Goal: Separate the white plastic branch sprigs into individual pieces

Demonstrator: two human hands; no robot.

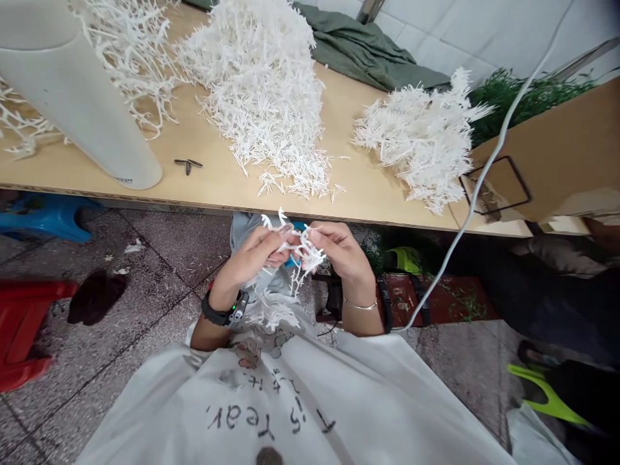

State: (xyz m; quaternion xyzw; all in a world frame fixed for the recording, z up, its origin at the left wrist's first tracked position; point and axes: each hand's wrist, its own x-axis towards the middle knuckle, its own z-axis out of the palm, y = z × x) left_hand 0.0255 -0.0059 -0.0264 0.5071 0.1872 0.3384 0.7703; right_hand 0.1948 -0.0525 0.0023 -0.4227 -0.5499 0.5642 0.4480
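My left hand (252,255) and my right hand (339,248) meet below the table's front edge, both pinched on a white branched plastic sprig (303,248). More white sprigs (271,310) lie in my lap beneath the hands. A black watch sits on my left wrist and a thin bracelet on my right. On the wooden table (203,184) above the hands rests a big heap of white sprigs (264,84), with a smaller heap (416,139) to its right.
A white roll (72,97) lies at the table's left over more white branches. A small dark metal piece (188,164) lies near the front edge. A cardboard box (552,155) with green sprigs stands right, crossed by a white cable (484,174). Red and blue stools stand left.
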